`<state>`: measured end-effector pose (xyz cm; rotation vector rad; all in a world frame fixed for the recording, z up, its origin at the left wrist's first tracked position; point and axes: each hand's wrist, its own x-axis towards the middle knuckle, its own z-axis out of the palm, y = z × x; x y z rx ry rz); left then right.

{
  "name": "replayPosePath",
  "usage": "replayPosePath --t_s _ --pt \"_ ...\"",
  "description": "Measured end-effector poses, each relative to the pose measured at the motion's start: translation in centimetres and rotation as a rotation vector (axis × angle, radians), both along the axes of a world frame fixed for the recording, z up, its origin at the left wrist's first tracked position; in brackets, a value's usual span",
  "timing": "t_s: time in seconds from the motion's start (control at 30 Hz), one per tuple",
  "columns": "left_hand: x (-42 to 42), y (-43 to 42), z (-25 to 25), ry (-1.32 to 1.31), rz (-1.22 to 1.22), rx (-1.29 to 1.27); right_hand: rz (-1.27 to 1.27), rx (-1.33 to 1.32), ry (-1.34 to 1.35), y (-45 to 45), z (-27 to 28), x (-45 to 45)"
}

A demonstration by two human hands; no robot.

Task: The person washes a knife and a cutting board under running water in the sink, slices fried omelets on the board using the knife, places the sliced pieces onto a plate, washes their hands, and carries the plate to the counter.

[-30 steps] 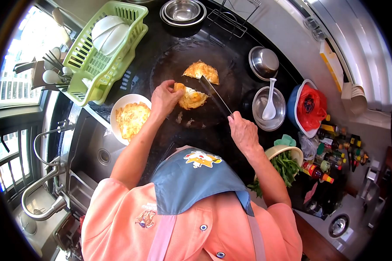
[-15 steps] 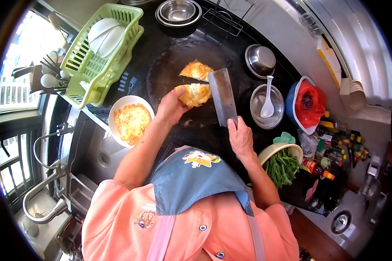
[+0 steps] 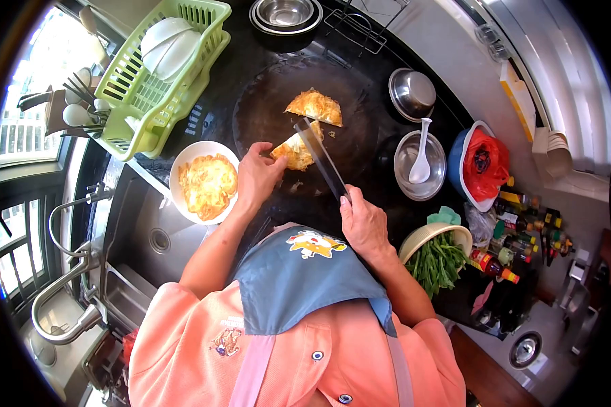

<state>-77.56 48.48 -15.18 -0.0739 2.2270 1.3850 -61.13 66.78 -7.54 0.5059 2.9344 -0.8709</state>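
Observation:
My right hand [image 3: 365, 220] grips the handle of a cleaver [image 3: 324, 161], its blade angled up and left across a piece of fried egg [image 3: 293, 150]. The fingertips of my left hand [image 3: 259, 178] pinch that piece at its left edge. Whether the blade has cut through it, I cannot tell. Another half-round piece of fried egg [image 3: 314, 107] lies just beyond, apart from both hands, on a dark round cutting board [image 3: 259, 102]. Left of my left hand stands a white plate [image 3: 176, 190] holding more fried egg [image 3: 209, 184].
A green dish rack [image 3: 157, 102] with white bowls stands at the back left, above the sink [image 3: 142, 217]. On the right are a steel bowl [image 3: 404, 186] with a white spoon [image 3: 421, 159], an upturned steel bowl [image 3: 413, 93], and a basin of green vegetables [image 3: 438, 264].
The near egg piece has turned to a slant, and the cleaver has swung from beside the pieces onto it, blade now edge-on. My right hand has shifted slightly left and nearer me.

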Motion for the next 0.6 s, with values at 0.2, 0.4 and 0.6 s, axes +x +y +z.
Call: replayPosePath --t_s 0.2,0.4,0.6 --pt "0.2 -0.6 -1.1 0.100 -0.040 -0.082 0.081 0.107 0.014 -0.1 0.0 0.2" --pt "0.0 -0.8 -2.3 0.097 -0.027 -0.025 0.148 0.132 0.071 -0.2 -0.6 -0.6" --pt "0.2 -0.7 -1.2 0.091 -0.037 -0.037 0.229 0.239 -0.174 0.1 -2.3 -0.9"
